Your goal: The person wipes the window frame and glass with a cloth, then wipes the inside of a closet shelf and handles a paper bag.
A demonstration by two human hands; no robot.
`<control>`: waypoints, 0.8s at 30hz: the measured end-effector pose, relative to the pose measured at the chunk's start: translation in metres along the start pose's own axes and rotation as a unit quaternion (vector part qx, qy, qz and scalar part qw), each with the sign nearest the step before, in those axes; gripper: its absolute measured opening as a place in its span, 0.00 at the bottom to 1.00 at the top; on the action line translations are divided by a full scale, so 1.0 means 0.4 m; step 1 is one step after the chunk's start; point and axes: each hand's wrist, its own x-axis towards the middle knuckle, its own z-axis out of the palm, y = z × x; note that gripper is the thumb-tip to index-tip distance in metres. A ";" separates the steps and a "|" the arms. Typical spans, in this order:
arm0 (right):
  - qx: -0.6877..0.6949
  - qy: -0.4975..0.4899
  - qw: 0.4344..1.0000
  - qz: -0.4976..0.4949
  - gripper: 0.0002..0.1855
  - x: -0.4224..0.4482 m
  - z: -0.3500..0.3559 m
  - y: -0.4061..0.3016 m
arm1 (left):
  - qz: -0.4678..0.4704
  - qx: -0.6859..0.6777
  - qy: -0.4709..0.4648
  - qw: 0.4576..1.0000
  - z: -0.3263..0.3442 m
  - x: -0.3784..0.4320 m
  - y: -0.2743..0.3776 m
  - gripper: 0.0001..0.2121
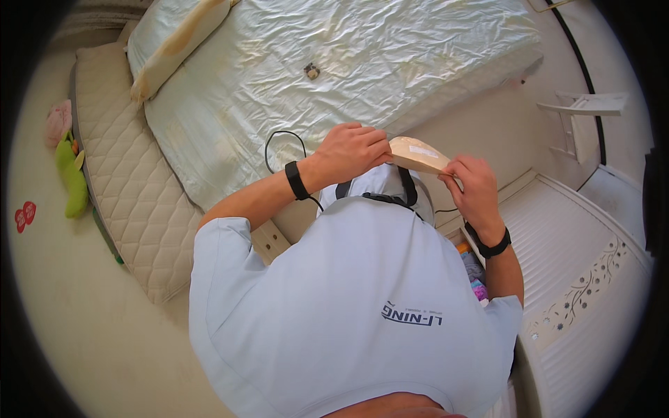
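Observation:
A beige, flat, rounded item [418, 155] with a white label bearing writing is held up between both hands in front of my torso. My left hand [358, 149] grips its left end with the fingers curled over. The right end is pinched between the thumb and fingers of my right hand [468, 180]. What exactly the item is, I cannot tell. Each wrist wears a black band, and a thin black cable [285, 132] loops beside my left forearm. Beyond the hands lies a bed with a wrinkled pale green sheet [251, 104].
A small dark and tan object [311, 71] lies on the bed, a long pillow [180, 49] at its head. The quilted beige headboard [130, 167] stands left, a green plush toy [72, 175] behind it. Right are a white ribbed cabinet [564, 251], an open drawer with coloured items [476, 287] and a white chair [585, 107].

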 end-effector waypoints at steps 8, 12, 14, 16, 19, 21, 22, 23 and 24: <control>0.005 0.002 0.984 0.179 0.07 -0.153 0.108 -0.153 | 0.016 -0.153 -0.049 0.987 0.063 -0.123 -0.002 0.11; -0.014 0.000 0.958 0.285 0.06 -0.316 0.174 -0.232 | 0.107 -0.233 -0.073 0.964 0.145 -0.130 0.065 0.11; -0.022 0.024 0.950 0.311 0.06 -0.383 0.184 -0.291 | 0.163 -0.269 -0.085 0.945 0.145 -0.115 0.131 0.10; -0.028 0.096 0.952 0.290 0.07 -0.410 0.199 -0.338 | 0.214 -0.309 -0.084 0.923 0.157 -0.088 0.192 0.08; -0.063 0.190 0.923 0.330 0.07 -0.438 0.204 -0.412 | 0.202 -0.373 -0.137 0.895 0.159 -0.053 0.261 0.06; -0.052 0.263 0.894 0.360 0.08 -0.484 0.209 -0.446 | 0.237 -0.382 -0.159 0.879 0.138 -0.006 0.298 0.06; -0.078 0.295 0.869 0.389 0.08 -0.498 0.213 -0.466 | 0.286 -0.388 -0.173 0.859 0.137 0.013 0.333 0.06; -0.066 0.335 0.850 0.402 0.08 -0.509 0.219 -0.481 | 0.269 -0.415 -0.213 0.843 0.133 0.031 0.364 0.05; -0.047 0.371 0.831 0.412 0.08 -0.528 0.229 -0.508 | 0.241 -0.436 -0.260 0.827 0.132 0.039 0.396 0.05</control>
